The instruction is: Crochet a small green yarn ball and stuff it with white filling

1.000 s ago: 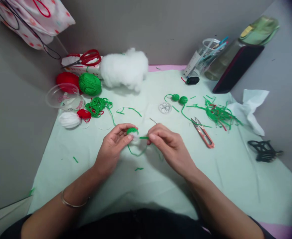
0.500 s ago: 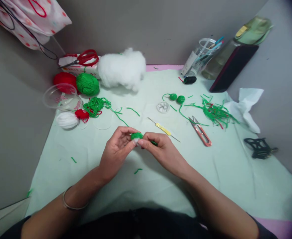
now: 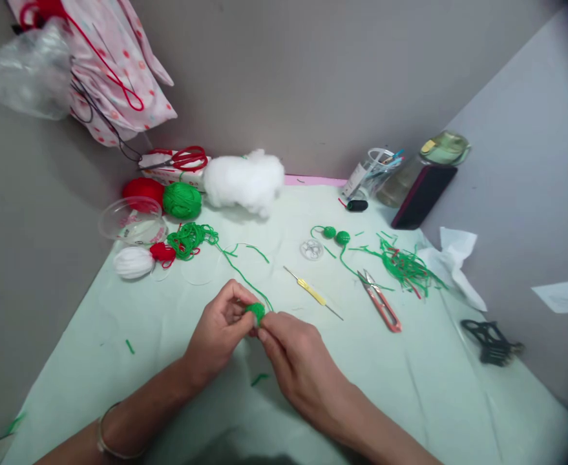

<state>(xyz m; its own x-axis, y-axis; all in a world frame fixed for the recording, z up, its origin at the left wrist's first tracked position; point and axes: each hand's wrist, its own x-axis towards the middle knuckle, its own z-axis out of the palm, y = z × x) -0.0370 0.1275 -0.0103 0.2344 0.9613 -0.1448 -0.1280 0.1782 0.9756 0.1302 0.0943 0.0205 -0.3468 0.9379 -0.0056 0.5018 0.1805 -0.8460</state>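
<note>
**Trailing strand (image 3: 245,279) threatening the green piece (image 3: 256,312)**

The left hand (image 3: 218,328) is clamping thumb and fingers on the piece, sitting between the hands at the near middle. The right hand (image 3: 303,361) is pinching its right edge; the exact contact is staying hidden. The strand is running from the tangled yarn (image 3: 187,240) at far left; its catching there could be tugging the stitches out of shape. Hard squeezing could also be forcing filling out.

White fluff is no longer plainly showing at the thumbs, as half a second ago. The yellow-handled hook (image 3: 311,291) is lying uncovered beyond the right hand, which was hiding most of it a second ago.
</note>
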